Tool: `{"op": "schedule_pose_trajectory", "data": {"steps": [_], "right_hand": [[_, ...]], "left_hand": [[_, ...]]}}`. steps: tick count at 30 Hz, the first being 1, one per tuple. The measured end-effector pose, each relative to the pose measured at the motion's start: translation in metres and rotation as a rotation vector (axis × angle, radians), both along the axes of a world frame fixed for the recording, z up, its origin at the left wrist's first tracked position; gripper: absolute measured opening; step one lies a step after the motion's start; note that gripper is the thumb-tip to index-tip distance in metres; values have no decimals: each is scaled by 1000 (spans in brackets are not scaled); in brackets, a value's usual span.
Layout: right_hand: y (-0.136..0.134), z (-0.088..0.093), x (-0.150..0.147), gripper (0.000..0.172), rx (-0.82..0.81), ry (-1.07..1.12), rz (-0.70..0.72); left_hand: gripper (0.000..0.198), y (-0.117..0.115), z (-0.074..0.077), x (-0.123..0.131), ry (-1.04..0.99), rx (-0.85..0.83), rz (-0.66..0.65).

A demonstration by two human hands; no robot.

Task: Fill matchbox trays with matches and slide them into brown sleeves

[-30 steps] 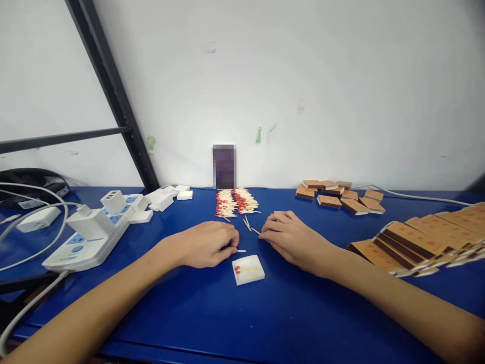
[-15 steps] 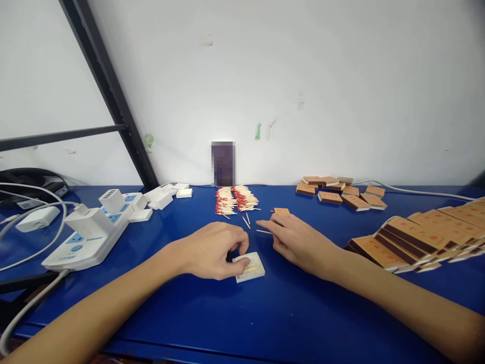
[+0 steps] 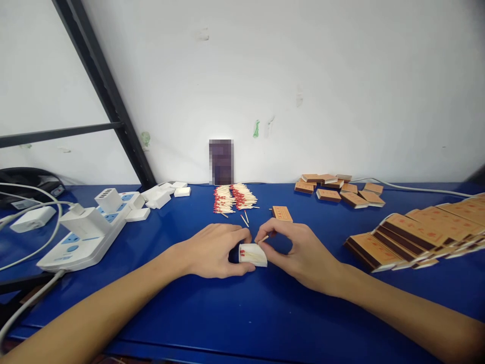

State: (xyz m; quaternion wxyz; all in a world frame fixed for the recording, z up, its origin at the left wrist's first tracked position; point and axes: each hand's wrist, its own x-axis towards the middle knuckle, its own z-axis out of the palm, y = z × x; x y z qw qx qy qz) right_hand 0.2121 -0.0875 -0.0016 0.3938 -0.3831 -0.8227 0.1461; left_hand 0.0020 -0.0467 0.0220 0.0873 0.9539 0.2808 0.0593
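Now that the right hand (image 3: 299,253) has reached the white tray (image 3: 259,261), both hands work there.
It pinches a match (image 3: 264,238); the left hand (image 3: 214,251) clamps the tray (red-headed matches (image 3: 248,254) inside), between front and back edges of the surface (image 3: 212,313).

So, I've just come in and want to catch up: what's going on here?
A person's left hand holds an open white rectangular matchbox tray with a few red-tipped wooden matches inside. Their right hand pinches one thin wooden match close by. Farther back lie two piles of red-tipped matches and an orange cardboard matchbox.
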Motion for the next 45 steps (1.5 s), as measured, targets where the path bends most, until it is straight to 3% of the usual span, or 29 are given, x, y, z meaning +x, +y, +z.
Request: {"op": "schedule_pose_trajectory", "data": {"steps": [3,7,13,18,22,28,30,34,40,45], "right_hand": [[-4,-1,-4,8,-77,43,40],[-1,-4,-5,8,-7,16,61],[3,-4,-4,7,10,-84,-49],[0,-3,-6,9,-23,-18,-79],[-2,-3,-7,5,-30,0,-83],[8,-3,-1,20,-61,30,-150],[16,-4,0,18,-100,16,-202],[38,-7,-3,8,-98,-126,-226],[58,4,-21,19,-111,-487,-280],[57,11,-22,21,-105,-580,-237]], "left_hand": [[28,1,-4,2,-54,9,38],[27,0,-6,2,-114,9,66],[29,2,-6,3,-200,-41,97],[29,0,-7,4,-272,-56,94],[28,0,-7,4,-232,-7,84],[38,3,-7,1,-88,43,34],[41,5,-5,-1,-70,47,10],[32,17,-1,-9,-105,84,64],[18,47,-5,-28,-79,280,254],[20,57,-9,-36,-56,275,248]]}}
